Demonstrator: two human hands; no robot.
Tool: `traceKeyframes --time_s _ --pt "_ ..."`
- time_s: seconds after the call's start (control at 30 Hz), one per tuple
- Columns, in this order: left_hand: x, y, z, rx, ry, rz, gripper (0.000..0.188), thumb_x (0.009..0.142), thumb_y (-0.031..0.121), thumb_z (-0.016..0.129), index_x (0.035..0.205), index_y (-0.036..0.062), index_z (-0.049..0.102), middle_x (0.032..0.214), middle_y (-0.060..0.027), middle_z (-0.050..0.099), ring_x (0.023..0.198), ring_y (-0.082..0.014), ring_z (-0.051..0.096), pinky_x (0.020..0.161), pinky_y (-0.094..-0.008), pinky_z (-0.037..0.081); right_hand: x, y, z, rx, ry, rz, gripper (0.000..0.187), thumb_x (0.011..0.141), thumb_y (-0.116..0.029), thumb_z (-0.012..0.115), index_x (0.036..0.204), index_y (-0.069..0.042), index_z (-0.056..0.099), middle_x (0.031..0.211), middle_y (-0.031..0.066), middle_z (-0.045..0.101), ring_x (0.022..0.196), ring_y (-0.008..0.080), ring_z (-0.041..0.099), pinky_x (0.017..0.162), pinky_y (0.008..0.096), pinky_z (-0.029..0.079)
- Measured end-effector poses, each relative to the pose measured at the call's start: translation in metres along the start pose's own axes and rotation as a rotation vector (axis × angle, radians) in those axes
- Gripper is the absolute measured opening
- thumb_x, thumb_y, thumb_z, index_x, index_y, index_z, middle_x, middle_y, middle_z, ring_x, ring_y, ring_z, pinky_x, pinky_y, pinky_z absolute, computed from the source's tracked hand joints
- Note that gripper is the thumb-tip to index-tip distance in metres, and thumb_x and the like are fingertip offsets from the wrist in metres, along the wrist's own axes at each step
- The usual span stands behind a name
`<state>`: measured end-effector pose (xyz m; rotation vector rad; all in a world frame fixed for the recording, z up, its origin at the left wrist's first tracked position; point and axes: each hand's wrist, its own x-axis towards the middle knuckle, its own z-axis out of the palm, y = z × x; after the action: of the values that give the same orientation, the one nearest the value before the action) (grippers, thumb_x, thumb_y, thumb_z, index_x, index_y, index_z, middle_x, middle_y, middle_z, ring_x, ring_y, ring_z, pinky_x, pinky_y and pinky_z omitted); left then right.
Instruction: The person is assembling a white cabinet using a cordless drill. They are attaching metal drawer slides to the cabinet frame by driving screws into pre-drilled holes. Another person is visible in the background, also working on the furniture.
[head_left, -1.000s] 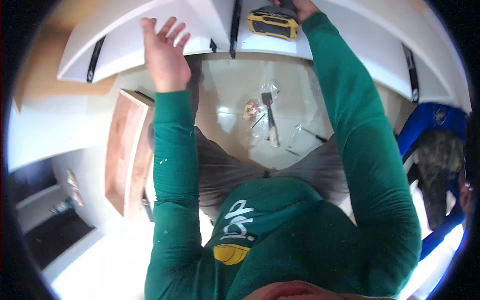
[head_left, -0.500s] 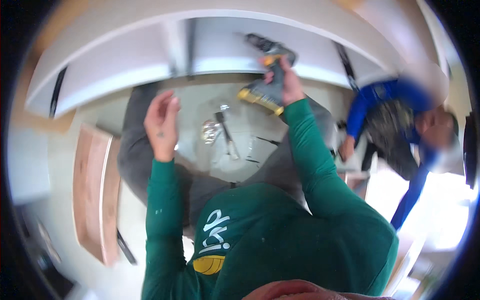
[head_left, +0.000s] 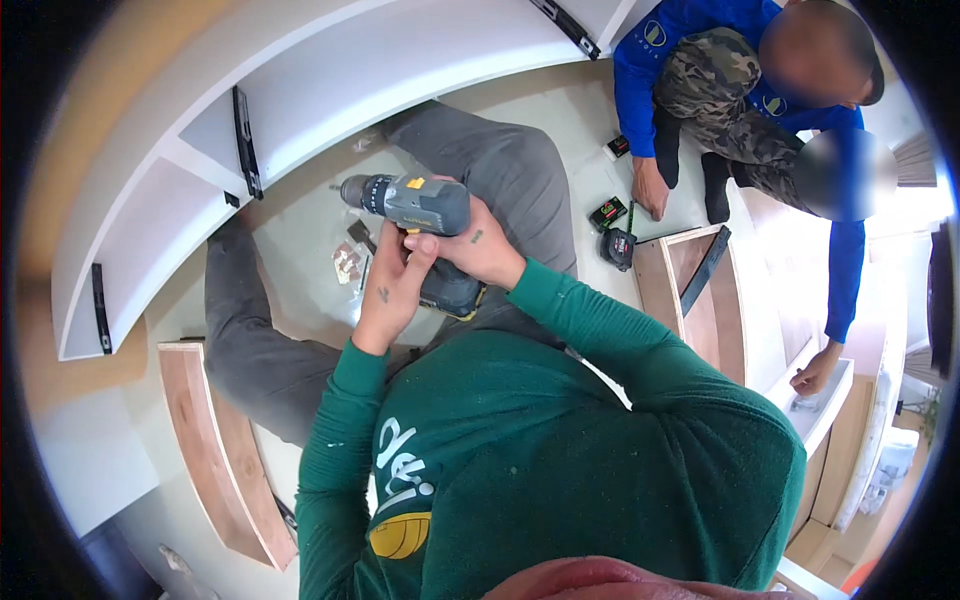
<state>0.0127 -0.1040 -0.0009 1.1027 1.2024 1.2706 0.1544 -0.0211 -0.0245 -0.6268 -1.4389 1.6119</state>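
Gripping: one grey-and-yellow plastic cordless drill [head_left: 432,203], handle within my right hand [head_left: 485,248]. Left hand [head_left: 394,290] against it, presumably steadying; its closure I cannot tell.

Towards 11 o'clock, near the centre, the drill [head_left: 430,205] looked to be matt dark plastic. Beyond it, the cabinet [head_left: 330,85] had smooth white panels; its black runner [head_left: 245,145] at 10 looked metal. The drawer [head_left: 200,450] at 8 was bare-looking wood, the floor [head_left: 572,105] at 1 smooth, the sweatshirt [head_left: 540,450] at 6 matt cloth.
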Motion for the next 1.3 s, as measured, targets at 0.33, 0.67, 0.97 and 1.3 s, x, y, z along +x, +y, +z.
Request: traceKeyframes --time_s 0.33,0.67,0.97,1.3 --pt "0.019 0.012 0.027 -0.033 -0.162 0.039 0.099 0.094 0.045 0.075 0.160 -0.0011 0.019 0.146 -0.0168 0.050 0.132 -0.0262 0.054 0.109 -0.0379 0.045 -0.007 -0.004 -0.019 0.033 0.236 0.071 0.038 0.081 -0.011 0.086 0.114 -0.001 0.069 0.104 0.0049 0.074 0.093 0.0137 0.067 0.085 0.0320 0.056" --pt "0.052 -0.038 0.016 -0.032 0.148 -0.039 0.068 0.081 0.028 0.090 0.131 -0.0001 0.054 0.114 -0.0077 0.068 0.100 -0.0176 0.065 0.088 -0.0327 0.053 0.012 -0.060 -0.088 -0.413 -0.258 0.146 0.061 0.086 -0.012 0.080 0.139 0.003 0.055 0.136 0.0115 0.061 0.100 0.0198 0.069 0.088 0.0334 0.057" --pt "0.052 -0.044 -0.025 0.085 0.501 -0.134 0.037 0.085 0.024 0.088 0.104 -0.0023 0.069 0.089 -0.0043 0.072 0.080 -0.0137 0.066 0.076 -0.0308 0.052 0.182 0.007 -0.368 -1.298 0.732 0.206 0.044 0.097 -0.037 0.064 0.096 0.005 0.074 0.089 0.0219 0.075 0.083 0.0365 0.074 0.077 0.0452 0.057" --pt "0.050 -0.025 -0.052 0.232 0.471 -0.038 0.032 0.090 0.014 0.082 0.113 -0.0008 0.066 0.090 -0.0052 0.070 0.073 -0.0123 0.067 0.069 -0.0282 0.054 0.233 0.011 -0.390 -1.607 0.809 0.196 0.051 0.098 -0.046 0.055 0.091 -0.001 0.078 0.085 0.0233 0.072 0.089 0.0436 0.071 0.085 0.0516 0.054"
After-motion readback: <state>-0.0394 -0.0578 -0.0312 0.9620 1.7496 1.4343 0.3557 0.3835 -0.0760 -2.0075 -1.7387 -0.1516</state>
